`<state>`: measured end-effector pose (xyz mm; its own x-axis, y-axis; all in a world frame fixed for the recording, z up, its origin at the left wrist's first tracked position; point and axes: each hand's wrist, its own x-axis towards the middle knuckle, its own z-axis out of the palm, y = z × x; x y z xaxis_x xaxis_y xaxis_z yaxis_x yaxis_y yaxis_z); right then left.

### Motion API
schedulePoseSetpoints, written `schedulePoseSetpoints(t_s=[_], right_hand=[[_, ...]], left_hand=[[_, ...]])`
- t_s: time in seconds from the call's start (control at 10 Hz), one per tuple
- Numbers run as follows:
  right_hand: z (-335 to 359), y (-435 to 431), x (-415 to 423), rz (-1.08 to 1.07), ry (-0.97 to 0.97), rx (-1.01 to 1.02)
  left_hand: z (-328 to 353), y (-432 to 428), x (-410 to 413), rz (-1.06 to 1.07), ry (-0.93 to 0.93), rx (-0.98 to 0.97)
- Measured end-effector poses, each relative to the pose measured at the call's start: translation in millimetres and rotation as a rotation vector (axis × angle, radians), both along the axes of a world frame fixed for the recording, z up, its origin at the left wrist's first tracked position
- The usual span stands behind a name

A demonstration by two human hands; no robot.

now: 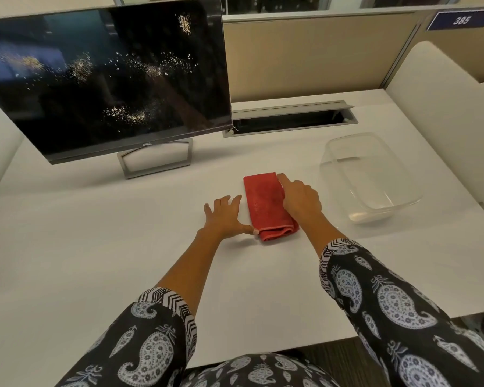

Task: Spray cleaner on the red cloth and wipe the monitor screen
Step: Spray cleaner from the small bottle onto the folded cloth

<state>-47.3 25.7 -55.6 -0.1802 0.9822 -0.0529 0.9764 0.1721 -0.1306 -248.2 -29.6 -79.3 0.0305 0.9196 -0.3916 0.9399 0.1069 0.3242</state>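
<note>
**Cloth laid out, no cleaner bottle in sight**

While the folded red cloth point(266, 203) lies flat on the white matte desk point(95, 247), both hands rest at its edges. From the head camera, the left hand point(224, 216) is spread open, its thumb touching the cloth's near corner; the right hand point(301, 196) lies released along the right edge, grasping nothing. A darker patch marks the soft, napped fabric, perhaps dampness. The black glossy flat monitor point(106, 76) stands behind on a grey metal frame stand point(154, 160), its screen flecked with bright specks. A clear plastic rectangular tub point(370, 174) sits empty to the right. No spray bottle shows, so I judge the next move is lifting the cloth to wipe.
</note>
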Motion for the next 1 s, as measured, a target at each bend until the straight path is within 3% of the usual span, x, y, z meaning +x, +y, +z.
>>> schedulePoseSetpoints(t_s=[0.2,0.7,0.9,1.0], right_hand=[[0,7,-2,0.082,-0.07,-0.015],[-3,13,0,0.141,-0.034,-0.044],[-5,12,12,0.061,0.106,-0.065],[-10,9,26,-0.015,0.289,-0.008]], left_hand=[[-2,4,3,0.008,0.006,0.004],[-7,7,4,0.027,0.019,-0.003],[-7,9,7,0.024,0.032,-0.01],[-10,10,9,0.044,0.016,-0.018]])
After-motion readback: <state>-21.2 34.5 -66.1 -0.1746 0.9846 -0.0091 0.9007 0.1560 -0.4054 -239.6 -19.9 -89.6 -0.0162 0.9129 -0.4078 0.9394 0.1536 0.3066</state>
